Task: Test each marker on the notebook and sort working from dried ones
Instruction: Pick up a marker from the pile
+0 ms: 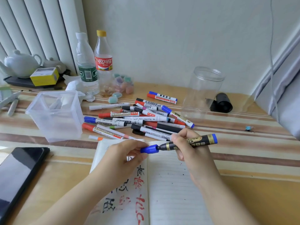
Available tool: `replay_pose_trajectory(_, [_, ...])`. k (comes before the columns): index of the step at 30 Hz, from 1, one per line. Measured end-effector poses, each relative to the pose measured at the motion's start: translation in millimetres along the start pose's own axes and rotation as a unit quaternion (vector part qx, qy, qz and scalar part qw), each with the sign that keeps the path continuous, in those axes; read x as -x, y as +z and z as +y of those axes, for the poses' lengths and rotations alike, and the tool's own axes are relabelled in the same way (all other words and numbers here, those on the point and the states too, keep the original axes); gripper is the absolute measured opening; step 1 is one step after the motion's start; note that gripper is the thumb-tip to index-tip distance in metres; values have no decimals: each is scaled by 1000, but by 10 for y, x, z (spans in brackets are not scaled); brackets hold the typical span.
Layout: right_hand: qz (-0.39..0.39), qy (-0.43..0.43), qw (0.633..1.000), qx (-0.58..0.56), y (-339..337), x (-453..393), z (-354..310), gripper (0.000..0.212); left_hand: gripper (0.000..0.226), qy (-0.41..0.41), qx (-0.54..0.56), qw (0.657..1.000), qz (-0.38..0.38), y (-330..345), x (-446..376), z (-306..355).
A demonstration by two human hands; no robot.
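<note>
An open lined notebook (170, 184) lies at the front of the table, its left page covered in black and red test marks. Over it my right hand (186, 148) grips a black-and-gold marker (199, 141) with a blue end. My left hand (123, 156) pinches the marker's blue cap (149, 149), which sits at the tip end of the barrel. Behind the notebook lies a pile of several markers (138, 119) with red, blue and black caps. Two more markers (162, 97) lie apart, farther back.
A clear square plastic bin (56, 114) stands at the left, a clear round jar (203, 93) at the back right. Two bottles (95, 62), small erasers, tissue, a teapot and a yellow box crowd the back left. A black phone (17, 172) lies front left; a black cylinder (223, 103) sits beside the jar.
</note>
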State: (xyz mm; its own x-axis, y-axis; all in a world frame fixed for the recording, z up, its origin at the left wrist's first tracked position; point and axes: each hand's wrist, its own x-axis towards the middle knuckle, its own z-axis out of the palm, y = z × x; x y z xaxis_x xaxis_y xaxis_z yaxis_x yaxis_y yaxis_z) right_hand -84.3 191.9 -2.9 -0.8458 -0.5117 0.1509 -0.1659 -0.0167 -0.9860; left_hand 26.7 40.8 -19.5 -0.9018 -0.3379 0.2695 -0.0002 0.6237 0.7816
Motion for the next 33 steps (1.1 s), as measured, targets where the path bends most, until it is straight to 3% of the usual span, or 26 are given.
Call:
replay_pose_trajectory(7, [-13,4,1000,7,105,-16,76,30,28,20,-2,1000,-15,73,17,21])
replay_pose_trajectory(10, [-9,35,999,-40,149,-11,89,32,28,32,1,999,-13,103,18,16])
replay_pose_trajectory(13, [-9,71,993,-91,190,-5,101,33,13,45,-21,999,0,115,33,-13])
replay_pose_trajectory(17, [0,83,988,-131,251,19,124,37,35,88,-55,994,32,109,61,-17])
replay_pose_trajectory(22, [1,110,978,-179,289,50,100,35,31,102,-73,991,44,103,79,24])
replay_pose_trajectory(26, [-3,107,986,-131,270,55,138,45,25,81,-65,994,30,102,28,-13])
replay_pose_trajectory(29, [-80,110,988,-76,232,70,64,37,10,49,-2,998,27,97,-12,10])
replay_pose_trajectory(31, [-137,157,978,-25,152,83,-15,48,13,22,30,998,41,65,-14,2])
replay_pose_trajectory(33, [-163,182,968,63,63,112,-93,44,13,-16,58,997,52,12,-18,-20])
